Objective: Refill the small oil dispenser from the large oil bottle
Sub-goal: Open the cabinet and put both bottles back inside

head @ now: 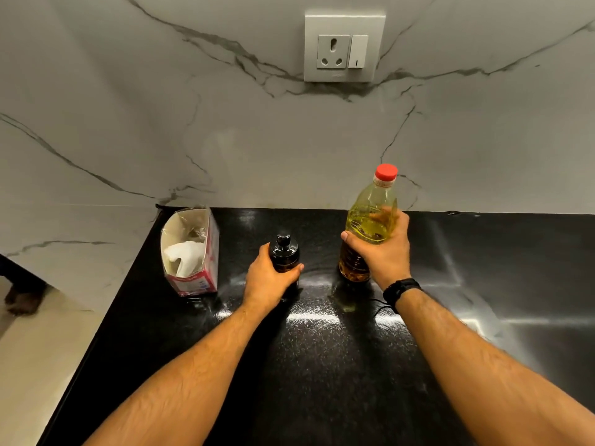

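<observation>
Setup step. Left hand (269, 278) grips small oil dispenser (284, 252), right hand (383, 249) grips large oil bottle (370, 220); both upright near desk's (322, 365) back edge. Both capped; next, likely uncapping.

A glossy black speckled countertop (322, 365) carries three things: a small dark oil dispenser (284, 252) in the left hand's grip, a large oil bottle (370, 220) in the right's, and an open carton (193, 249) left of the left-hand grip.
</observation>
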